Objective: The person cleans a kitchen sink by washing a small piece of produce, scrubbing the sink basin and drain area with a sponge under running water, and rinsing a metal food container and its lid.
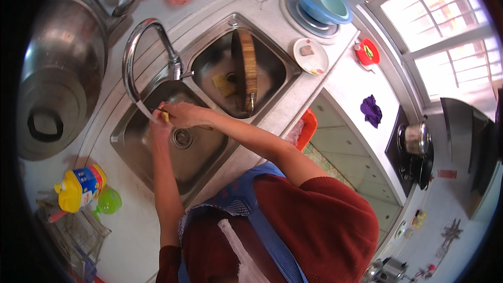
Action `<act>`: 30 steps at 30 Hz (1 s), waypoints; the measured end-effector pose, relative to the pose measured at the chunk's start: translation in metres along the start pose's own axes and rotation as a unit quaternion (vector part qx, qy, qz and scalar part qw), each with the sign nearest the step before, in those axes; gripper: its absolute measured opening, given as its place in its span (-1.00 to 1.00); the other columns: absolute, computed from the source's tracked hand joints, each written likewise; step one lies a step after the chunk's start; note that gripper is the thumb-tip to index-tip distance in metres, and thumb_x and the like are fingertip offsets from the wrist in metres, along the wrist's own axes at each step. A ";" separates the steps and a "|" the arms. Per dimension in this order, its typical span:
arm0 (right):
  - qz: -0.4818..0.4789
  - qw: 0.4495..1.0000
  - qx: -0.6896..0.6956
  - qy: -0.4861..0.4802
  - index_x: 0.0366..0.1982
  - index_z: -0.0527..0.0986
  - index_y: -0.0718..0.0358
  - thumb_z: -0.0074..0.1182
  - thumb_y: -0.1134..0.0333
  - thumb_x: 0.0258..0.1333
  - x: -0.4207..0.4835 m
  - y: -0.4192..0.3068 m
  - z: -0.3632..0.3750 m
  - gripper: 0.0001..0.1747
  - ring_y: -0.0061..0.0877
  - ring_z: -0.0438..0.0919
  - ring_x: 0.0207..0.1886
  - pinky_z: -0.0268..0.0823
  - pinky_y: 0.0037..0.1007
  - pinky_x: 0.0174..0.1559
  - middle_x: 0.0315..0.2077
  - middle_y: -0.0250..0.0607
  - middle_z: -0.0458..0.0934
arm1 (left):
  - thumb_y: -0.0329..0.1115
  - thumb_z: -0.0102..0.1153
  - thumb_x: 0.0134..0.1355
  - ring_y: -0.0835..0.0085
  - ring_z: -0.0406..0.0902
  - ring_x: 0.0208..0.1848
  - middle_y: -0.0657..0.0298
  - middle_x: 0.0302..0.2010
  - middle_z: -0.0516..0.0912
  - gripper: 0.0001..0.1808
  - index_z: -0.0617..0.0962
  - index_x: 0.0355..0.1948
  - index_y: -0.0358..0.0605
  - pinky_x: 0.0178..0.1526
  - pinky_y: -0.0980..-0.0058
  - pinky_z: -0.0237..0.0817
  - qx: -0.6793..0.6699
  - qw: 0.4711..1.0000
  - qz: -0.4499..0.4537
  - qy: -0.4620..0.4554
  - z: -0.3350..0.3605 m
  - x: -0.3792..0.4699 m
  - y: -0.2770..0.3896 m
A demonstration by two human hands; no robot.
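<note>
My left hand (160, 121) and my right hand (180, 114) meet under the spout of the chrome faucet (127, 61), over the left basin (192, 165) of a steel double sink. Between their fingers shows a small yellow piece (165, 117), perhaps sponge. A thin dark object (156, 109) juts out on the spout side; its kind is unclear, and the fingers hide most of it. In the other basin a round wooden cutting board (249, 67) stands on edge, with a metal ring at its near end. Beside it lies a yellow sponge or cloth (224, 85).
Left of the sink stand a large steel pot or lid (63, 78), a yellow jug (80, 188) and a green bottle (110, 201). To the right are a plate with a small piece on it (310, 63), stacked blue basins (320, 2) and a purple cloth (371, 111). An orange bin (308, 127) stands below.
</note>
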State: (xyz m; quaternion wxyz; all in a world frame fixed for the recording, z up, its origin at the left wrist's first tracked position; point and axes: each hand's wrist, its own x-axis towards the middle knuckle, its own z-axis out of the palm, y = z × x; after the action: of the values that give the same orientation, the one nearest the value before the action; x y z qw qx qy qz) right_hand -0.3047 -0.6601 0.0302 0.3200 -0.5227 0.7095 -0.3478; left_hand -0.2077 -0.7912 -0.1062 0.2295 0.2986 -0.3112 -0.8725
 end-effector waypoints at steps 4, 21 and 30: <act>-0.124 0.978 0.067 0.154 -0.09 0.37 0.25 -0.05 0.35 0.04 -0.022 0.030 -0.003 -0.65 -0.24 0.52 -0.48 0.31 -0.25 -0.41 -0.51 -0.09 0.54 | -0.24 -0.04 0.22 0.44 0.49 -0.47 0.30 -0.45 0.51 -0.85 0.45 -0.30 -0.06 -0.46 0.53 0.37 -0.070 0.991 -0.107 -0.035 0.017 0.040 -0.011; 0.119 0.954 0.133 -0.239 0.31 -0.22 0.03 -0.04 0.41 -0.03 0.091 -0.035 0.037 -0.09 -0.43 0.52 -0.36 0.37 -0.33 -0.39 -0.42 -0.06 0.51 | -0.28 -0.08 0.20 0.30 0.46 -0.34 0.11 -0.34 0.52 -0.83 0.44 -0.34 -0.17 -0.35 0.42 0.33 -0.341 0.930 -0.131 0.043 -0.087 -0.042 -0.001; -0.038 0.781 -0.564 -0.265 0.09 0.34 -0.01 0.00 0.40 -0.04 0.000 -0.091 -0.076 -0.45 -0.27 0.42 0.03 0.23 -0.08 0.00 -0.15 -0.19 0.47 | -0.28 0.01 0.19 0.33 0.47 -0.42 0.20 -0.48 0.51 -0.85 0.45 -0.33 -0.14 -0.40 0.38 0.36 -0.064 0.996 -0.061 0.031 0.037 -0.004 -0.011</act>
State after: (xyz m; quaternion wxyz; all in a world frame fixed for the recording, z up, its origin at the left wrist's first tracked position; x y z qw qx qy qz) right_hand -0.3189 -0.6672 0.1478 0.1298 -0.7082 0.6454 0.2551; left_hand -0.2315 -0.7661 -0.0887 0.2037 0.3285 -0.2283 -0.8936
